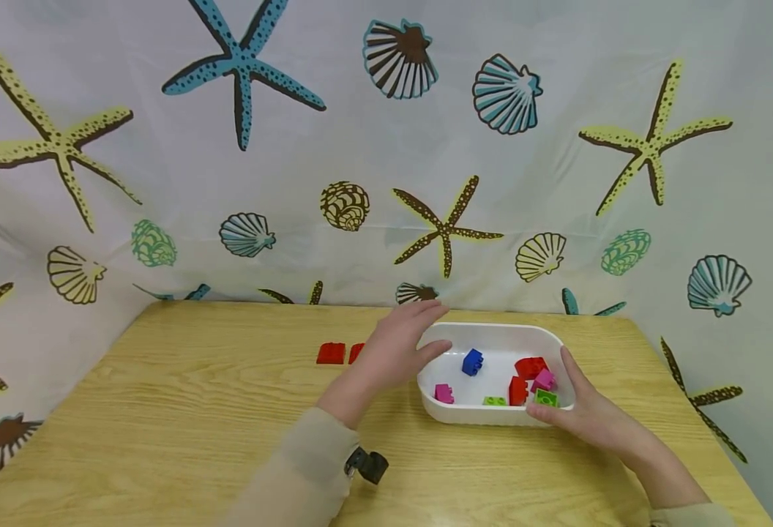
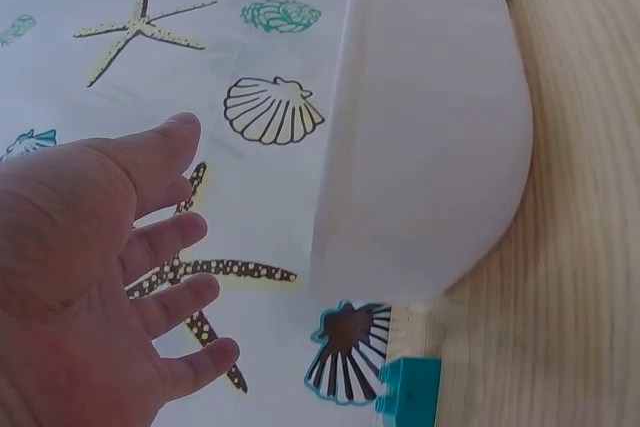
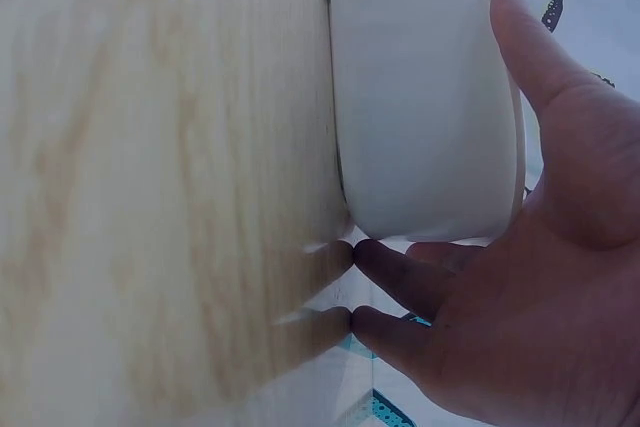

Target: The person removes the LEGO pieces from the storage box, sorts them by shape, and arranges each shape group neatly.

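A white plastic tub (image 1: 479, 416) stands on the table with toy building bricks inside. My right hand (image 1: 591, 417) holds the tub's right end, its thumb at the front rim and its fingers around the end wall. In the right wrist view, fingertips (image 3: 368, 252) lie low beside the tub's end. My left hand (image 1: 393, 344) hovers by the left end, fingers spread and apart from the tub, holding nothing. Inside lie a blue brick (image 1: 472, 362), a pink brick (image 1: 443, 394), a red brick (image 1: 518, 391), a green brick (image 1: 547, 397) and several others.
Left of the tub, a flat red brick (image 1: 330, 353) lies on the wooden table (image 1: 182, 410), with another red brick (image 1: 356, 352) partly behind my left arm. A teal brick (image 2: 412, 392) shows in the left wrist view. A patterned curtain (image 1: 294, 219) hangs behind the table.
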Demonstrator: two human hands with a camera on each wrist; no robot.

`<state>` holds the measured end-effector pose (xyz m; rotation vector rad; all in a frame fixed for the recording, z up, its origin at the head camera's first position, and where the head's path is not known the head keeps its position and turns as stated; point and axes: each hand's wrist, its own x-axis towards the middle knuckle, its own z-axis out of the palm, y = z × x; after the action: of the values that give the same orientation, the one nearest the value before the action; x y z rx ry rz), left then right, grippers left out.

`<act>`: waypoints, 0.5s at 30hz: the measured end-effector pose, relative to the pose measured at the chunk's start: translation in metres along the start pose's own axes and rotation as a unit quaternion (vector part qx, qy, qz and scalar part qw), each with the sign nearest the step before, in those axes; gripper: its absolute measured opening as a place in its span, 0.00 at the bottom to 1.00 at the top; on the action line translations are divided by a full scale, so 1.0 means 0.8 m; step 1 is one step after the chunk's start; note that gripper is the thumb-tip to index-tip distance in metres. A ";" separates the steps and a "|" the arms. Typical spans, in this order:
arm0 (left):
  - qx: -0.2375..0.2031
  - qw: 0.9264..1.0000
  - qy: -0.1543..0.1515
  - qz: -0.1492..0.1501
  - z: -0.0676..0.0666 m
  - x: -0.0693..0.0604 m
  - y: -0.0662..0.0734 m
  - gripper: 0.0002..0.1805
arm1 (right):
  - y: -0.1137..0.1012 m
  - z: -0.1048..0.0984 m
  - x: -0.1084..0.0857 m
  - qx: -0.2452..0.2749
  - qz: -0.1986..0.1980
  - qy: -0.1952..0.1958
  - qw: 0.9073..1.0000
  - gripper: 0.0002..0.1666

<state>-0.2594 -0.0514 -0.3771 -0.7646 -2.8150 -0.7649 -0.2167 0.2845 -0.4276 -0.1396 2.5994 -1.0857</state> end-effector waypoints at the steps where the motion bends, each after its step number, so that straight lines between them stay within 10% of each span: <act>1: 0.002 1.000 -0.004 0.007 0.003 0.003 0.006 0.34 | 0.001 0.000 0.000 0.000 0.000 0.000 1.000 0.81; 15: 0.027 0.997 -0.060 0.033 0.053 0.030 0.057 0.34 | 0.015 -0.002 0.006 0.002 -0.014 0.001 1.000 0.79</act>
<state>-0.2566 0.0141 -0.3878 -0.9194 -2.8844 -0.6502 -0.2211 0.2929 -0.4360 -0.1751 2.6052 -1.1005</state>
